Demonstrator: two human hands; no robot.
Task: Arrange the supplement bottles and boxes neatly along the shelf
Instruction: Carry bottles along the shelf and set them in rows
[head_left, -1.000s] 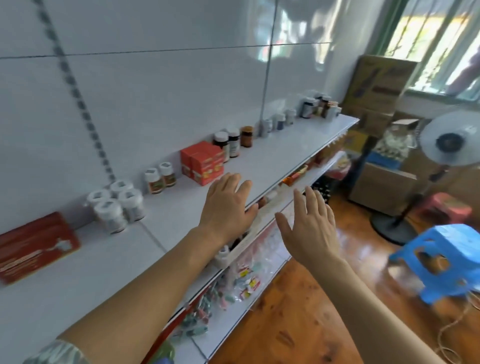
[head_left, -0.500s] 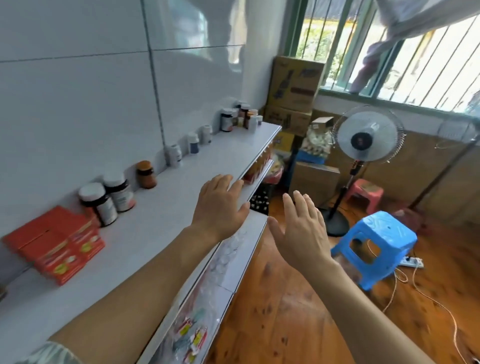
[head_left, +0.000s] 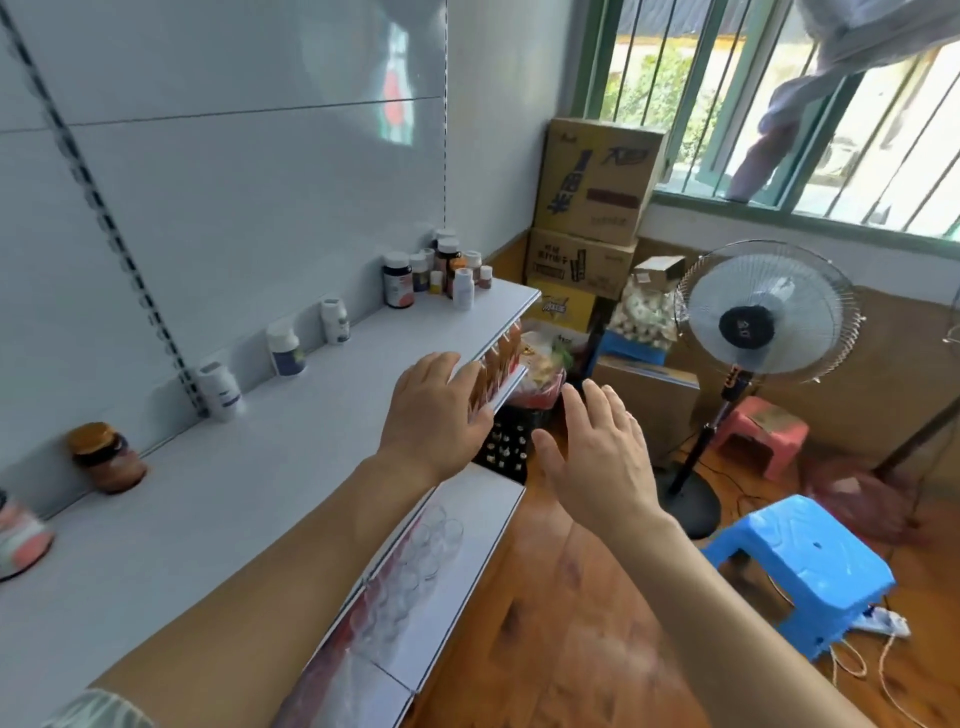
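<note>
While both hands hover empty, left hand (head_left: 434, 415) and right hand (head_left: 597, 457) fingers spread, bottles (head_left: 441, 273) cluster at shelf (head_left: 260, 467) far end; likely light, rigid, slick plastic, grip round the body.

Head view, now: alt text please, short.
Both hands, left hand and right hand, reach forward open and empty at the white shelf's front edge. Small bottles stand spaced along the back wall, with a cluster of bottles at the far end.
</note>
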